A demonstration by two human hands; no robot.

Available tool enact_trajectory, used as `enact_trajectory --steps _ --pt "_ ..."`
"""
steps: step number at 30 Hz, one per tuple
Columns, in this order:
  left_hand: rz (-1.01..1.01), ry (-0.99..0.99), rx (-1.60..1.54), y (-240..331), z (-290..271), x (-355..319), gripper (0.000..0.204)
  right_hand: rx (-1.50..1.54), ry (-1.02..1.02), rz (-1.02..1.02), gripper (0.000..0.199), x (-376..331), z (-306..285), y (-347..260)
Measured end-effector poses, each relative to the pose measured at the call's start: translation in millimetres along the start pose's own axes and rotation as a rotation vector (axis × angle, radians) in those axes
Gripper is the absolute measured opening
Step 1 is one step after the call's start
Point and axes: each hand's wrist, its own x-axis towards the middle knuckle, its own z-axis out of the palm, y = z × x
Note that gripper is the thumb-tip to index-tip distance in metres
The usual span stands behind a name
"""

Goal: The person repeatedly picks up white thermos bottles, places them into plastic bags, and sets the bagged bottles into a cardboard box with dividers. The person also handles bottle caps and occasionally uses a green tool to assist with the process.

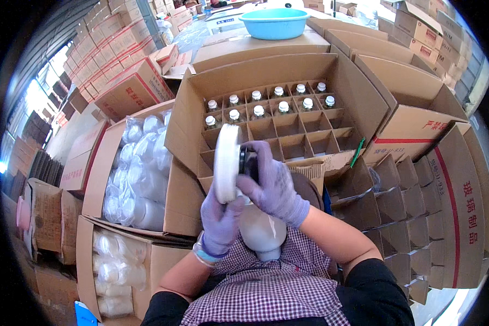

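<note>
A thick white disc with a black part at its centre stands nearly edge-on in front of my chest; its exact kind is unclear. My left hand, in a pale purple glove, grips its lower edge. My gloved right hand closes its fingers round the black part. Below the hands, a glossy white rounded vessel with a narrower neck rests at my lap, partly hidden by my fingers. Just beyond is a divided carton with several white-capped clear bottles in its far rows.
On the left, one carton holds plastic-wrapped white items, and another holds white wrapped pieces. Divided cardboard inserts and open cartons crowd the right. A blue basin sits at the back. A green strip lies by the carton's edge.
</note>
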Motion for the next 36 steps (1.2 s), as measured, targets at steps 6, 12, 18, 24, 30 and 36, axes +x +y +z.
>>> enact_trajectory --steps 6,12,18,24,30,36 --pt "0.287 -0.161 0.461 -23 -31 29 0.065 0.267 -0.303 0.461 0.035 18 -22 31" --pt "0.216 -0.591 0.429 -45 -51 41 0.053 0.485 -0.308 0.159 0.04 -33 -30 71" --pt "0.157 -0.547 0.155 -84 -41 53 0.049 0.616 -0.269 0.207 0.03 -43 -16 89" --pt "0.127 -0.481 0.055 -93 -38 44 0.054 0.549 -0.245 0.183 0.03 -50 -14 82" --pt "0.168 -0.411 0.238 -60 -33 16 0.056 0.657 -0.145 0.366 0.039 -66 8 77" --pt "0.133 -0.236 0.359 -34 -6 14 0.047 0.946 -0.091 0.661 0.032 -65 24 82"
